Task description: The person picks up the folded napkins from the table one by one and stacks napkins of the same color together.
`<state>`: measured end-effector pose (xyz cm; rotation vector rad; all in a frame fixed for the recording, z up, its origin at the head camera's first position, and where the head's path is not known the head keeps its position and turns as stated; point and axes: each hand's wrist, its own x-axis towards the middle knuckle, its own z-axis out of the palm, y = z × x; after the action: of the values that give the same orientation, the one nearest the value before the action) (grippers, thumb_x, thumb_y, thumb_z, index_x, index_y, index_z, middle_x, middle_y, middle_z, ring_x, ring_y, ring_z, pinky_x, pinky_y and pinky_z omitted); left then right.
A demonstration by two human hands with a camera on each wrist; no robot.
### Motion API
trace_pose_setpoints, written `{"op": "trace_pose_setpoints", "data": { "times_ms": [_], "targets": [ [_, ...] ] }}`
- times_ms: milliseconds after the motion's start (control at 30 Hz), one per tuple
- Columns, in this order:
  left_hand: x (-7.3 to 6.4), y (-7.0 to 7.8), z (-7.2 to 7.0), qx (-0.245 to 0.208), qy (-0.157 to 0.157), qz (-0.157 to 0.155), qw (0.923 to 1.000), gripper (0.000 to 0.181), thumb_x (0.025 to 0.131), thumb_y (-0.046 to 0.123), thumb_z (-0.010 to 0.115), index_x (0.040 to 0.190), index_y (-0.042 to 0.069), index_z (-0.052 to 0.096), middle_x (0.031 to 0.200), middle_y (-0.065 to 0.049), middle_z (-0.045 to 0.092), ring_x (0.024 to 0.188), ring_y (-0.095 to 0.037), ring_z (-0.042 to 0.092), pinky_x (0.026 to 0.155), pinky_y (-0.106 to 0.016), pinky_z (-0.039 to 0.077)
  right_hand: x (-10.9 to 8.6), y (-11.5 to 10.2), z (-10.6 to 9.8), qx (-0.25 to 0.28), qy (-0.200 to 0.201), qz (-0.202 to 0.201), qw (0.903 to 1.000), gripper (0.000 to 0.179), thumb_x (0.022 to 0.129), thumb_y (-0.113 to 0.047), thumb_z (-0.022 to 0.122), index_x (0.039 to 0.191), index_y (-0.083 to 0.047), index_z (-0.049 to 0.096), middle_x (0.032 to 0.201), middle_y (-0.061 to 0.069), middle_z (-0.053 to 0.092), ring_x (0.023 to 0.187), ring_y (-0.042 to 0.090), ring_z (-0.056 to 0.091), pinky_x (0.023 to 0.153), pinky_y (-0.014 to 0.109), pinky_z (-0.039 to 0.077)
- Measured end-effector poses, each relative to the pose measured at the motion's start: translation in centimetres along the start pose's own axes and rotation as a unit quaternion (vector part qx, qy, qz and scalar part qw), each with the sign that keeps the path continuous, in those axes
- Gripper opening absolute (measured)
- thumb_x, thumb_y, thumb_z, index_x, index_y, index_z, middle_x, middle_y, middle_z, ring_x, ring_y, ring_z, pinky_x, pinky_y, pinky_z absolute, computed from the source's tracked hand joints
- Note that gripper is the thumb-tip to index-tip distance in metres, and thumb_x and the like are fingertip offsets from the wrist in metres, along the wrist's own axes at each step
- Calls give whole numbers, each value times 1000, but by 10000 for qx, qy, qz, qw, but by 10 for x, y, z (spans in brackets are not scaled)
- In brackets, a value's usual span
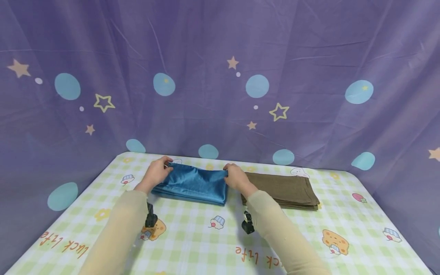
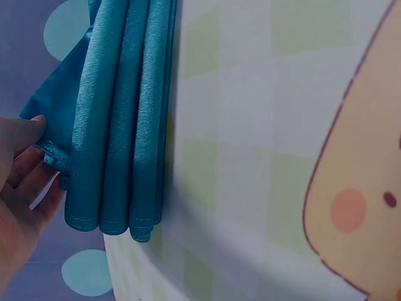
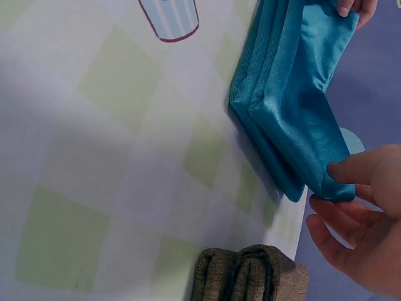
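Observation:
A shiny blue folded cloth [image 1: 192, 185] lies in a layered stack near the back of the table. Its far left corner is pinched between the thumb and fingers of my left hand [image 1: 159, 172]. At the far right corner my right hand [image 1: 236, 176] pinches the cloth's edge. The left wrist view shows the rounded folds of the blue cloth [image 2: 116, 144] side by side, with my left hand [image 2: 22, 182] at the raised layer behind them. In the right wrist view, my right hand [image 3: 363, 213] grips a corner of the blue cloth [image 3: 294, 125] with thumb and fingertips.
To the right, a folded brown cloth [image 1: 282, 189] lies close by my right hand. Both rest on a green-and-white checked tablecloth [image 1: 192, 244] with printed cartoons. A purple curtain [image 1: 213, 42] hangs behind the table's back edge.

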<state>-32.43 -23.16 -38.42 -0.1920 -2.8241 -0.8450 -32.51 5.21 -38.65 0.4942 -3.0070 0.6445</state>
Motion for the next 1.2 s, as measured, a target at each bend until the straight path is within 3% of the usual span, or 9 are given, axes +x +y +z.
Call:
{"op": "trace_pose_setpoints", "data": {
  "times_ms": [167, 400, 567, 867, 1200],
  "targets": [
    [-1, 1, 2, 22, -143, -114, 9998, 43, 89, 10, 54, 128, -3, 44, 116, -25, 53, 104, -36, 53, 83, -46, 45, -5, 0, 0, -35, -106, -23, 9999, 38, 86, -14, 61, 121, -3, 53, 120, 16, 49, 104, 26, 55, 87, 37, 46],
    [-2, -1, 4, -44, -606, -200, 9980, 60, 90, 12, 54, 138, -7, 25, 132, -30, 38, 118, -42, 42, 93, -50, 38, -9, 3, -1, 30, -79, -63, 9999, 42, 86, -15, 61, 124, -3, 50, 126, 18, 44, 105, 27, 54, 87, 38, 45],
    [-4, -2, 5, 62, -703, -170, 9974, 61, 90, 15, 55, 138, -7, 25, 137, -30, 33, 120, -43, 39, 96, -51, 36, -13, 7, -5, 190, 58, -195, 9996, 35, 86, -14, 60, 119, -3, 55, 117, 15, 51, 99, 26, 56, 85, 38, 46],
    [-9, -8, 3, 121, -378, -45, 9992, 50, 90, 15, 54, 133, -6, 37, 130, -28, 42, 113, -42, 46, 92, -51, 39, -19, 20, -11, 535, 391, -359, 9972, 20, 87, -13, 58, 105, -6, 62, 96, 7, 65, 87, 21, 61, 73, 33, 48],
    [-17, -16, -2, -105, -61, 142, 9998, 33, 89, 11, 54, 118, -5, 52, 109, -24, 59, 98, -37, 57, 83, -47, 44, -36, 32, -26, 626, 637, -462, 9949, 17, 87, -13, 58, 102, -10, 64, 77, -1, 62, 65, 10, 54, 62, 29, 45]
  ]
}}
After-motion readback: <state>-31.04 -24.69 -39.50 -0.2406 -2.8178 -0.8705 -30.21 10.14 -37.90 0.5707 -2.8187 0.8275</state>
